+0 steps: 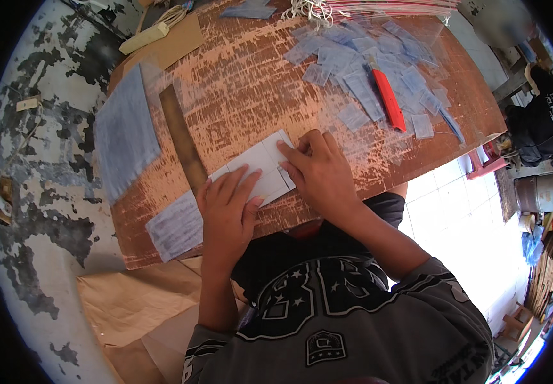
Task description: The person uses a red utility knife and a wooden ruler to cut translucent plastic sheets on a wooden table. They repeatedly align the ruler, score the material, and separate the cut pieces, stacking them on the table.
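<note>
White card [274, 174] lies near the front edge of the table [244, 83]. Left to right: blue-grey sheet [128, 131]; brown flat strip [183, 137], ending by the left hand [225, 210], whose fingers spread flat over the card; right hand [324, 176], bent at its right end, pinching or not I can't tell; red cutter [388, 99] among clear pieces [327, 61]. Card's long axis slants up rightward.

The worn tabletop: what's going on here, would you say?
A person's left hand spreads its fingers over a white rectangular piece; the right hand touches its right end. A flat brown strip lies by the left hand. The red utility knife lies on a pile of small translucent plastic pieces.
</note>
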A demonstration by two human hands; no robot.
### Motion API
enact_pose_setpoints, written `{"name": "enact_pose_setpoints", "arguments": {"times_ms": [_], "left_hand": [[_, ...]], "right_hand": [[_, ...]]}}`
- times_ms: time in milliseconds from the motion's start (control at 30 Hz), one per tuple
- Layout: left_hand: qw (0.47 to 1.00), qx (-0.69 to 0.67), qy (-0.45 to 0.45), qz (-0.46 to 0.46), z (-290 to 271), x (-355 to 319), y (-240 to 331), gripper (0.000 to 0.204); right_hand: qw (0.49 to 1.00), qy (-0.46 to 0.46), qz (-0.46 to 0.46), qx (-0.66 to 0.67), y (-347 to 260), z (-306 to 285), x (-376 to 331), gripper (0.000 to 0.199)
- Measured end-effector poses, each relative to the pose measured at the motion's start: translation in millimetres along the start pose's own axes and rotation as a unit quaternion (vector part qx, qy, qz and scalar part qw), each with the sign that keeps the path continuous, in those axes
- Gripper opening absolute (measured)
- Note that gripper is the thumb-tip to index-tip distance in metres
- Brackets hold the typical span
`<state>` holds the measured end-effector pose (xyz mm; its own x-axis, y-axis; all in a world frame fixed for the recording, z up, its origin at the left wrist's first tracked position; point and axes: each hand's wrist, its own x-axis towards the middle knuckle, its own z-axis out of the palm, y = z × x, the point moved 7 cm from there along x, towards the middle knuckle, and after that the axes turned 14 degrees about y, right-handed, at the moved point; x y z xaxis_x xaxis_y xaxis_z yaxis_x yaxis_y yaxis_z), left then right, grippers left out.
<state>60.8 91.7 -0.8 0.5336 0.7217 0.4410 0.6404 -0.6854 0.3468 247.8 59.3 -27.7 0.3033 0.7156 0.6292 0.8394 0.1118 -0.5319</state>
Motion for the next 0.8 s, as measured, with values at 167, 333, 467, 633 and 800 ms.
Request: {"name": "enact_pose_setpoints", "arguments": {"times_ms": [167, 333, 467, 633, 800], "left_hand": [[0.999, 0.043, -0.007, 0.025, 5.4, 2.8, 6.1, 0.036], [0.999, 0.042, -0.005, 0.023, 6.1, 3.9, 5.7, 0.035], [0.999, 0.045, 0.000, 0.018, 7.5, 4.7, 7.1, 0.035], [0.999, 0.042, 0.013, 0.016, 7.8, 8.1, 7.8, 0.033], [0.999, 0.030, -0.012, 0.037, 10.4, 30.5, 7.0, 0.026]], "right_hand": [[1.000, -0.018, 0.007, -0.005, 0.6, 2.6, -4.7, 0.039], [1.000, -0.012, 0.002, -0.002, -6.9, -10.3, -11.3, 0.043], [1.000, -0.012, 0.015, 0.002, -6.7, -12.6, -20.0, 0.045], [1.000, -0.015, 0.018, 0.003, -6.6, -14.3, -21.5, 0.045], [1.000, -0.020, 0.020, -0.005, -3.7, -13.2, -22.7, 0.044]]}}
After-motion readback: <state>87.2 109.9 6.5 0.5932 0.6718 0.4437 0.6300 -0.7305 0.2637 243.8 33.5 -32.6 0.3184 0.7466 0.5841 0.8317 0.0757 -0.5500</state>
